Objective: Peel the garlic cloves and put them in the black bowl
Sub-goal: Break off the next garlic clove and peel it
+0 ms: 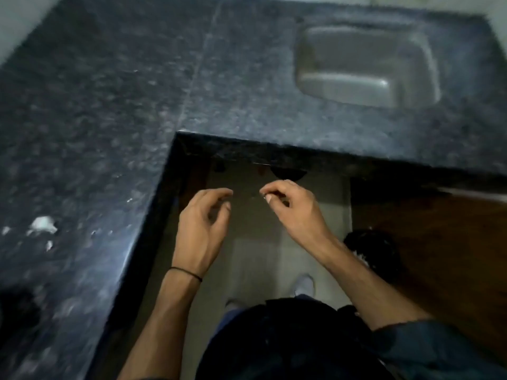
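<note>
White scraps (42, 224) left of L hand (201, 223)

Shot from a single wide-angle camera worn on the head, facing forward and steeply down into the inner corner of an L-shaped dark stone table (96, 119). Close range: left hand (201, 223) and right hand (290, 209) at mid-frame, forearms (175, 311) entering from the bottom edge, floor (258, 250) and a shoe (304, 285) straight below. Sink (365, 67) at the far upper right, near the frame's edge. Blurred throughout, edges bent by the lens.
</note>
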